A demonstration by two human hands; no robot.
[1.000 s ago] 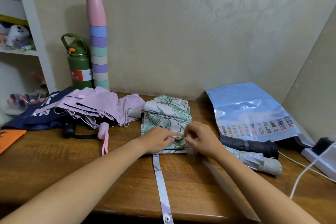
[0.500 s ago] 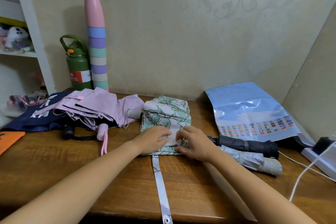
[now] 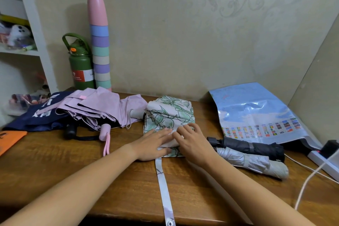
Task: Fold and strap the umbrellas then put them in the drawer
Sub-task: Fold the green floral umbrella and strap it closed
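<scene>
Both hands are laid flat, nothing gripped: the left hand [image 3: 155, 143] is pressed palm down, fingers nearly straight, on the near end of the leaf-print umbrella [image 3: 169, 115]; the right hand [image 3: 192, 138] is set just beside it on the same fabric, fingers spread and slightly bent, fingertips touching those of the left. Umbrella is folded into a bundle at mid-desk, toward the rear edge of the wooden desk [image 3: 55, 167]. Its strap [image 3: 164, 189] is left undone, run straight from under the hands to the front edge, where the metal snap [image 3: 170, 223] is seen.

Toward the left rear, a lilac umbrella [image 3: 97, 108] is noted, loosely collapsed and unstrapped, pink handle [image 3: 104, 132] pointed at the front edge. It is partly laid over a navy umbrella [image 3: 36, 117] with white lettering.

Toward the right edge, a black umbrella [image 3: 251, 147] and a grey umbrella [image 3: 255, 164] are found rolled and strapped, side by side and touching. Behind them a blue printed sheet [image 3: 253, 112] with rows of flags is leaned against the wall.

At the rear left corner a green flask [image 3: 80, 64] is stood beside a stack of pastel cups [image 3: 100, 46]. A white power strip [image 3: 322, 161] is noted at the right edge.
</scene>
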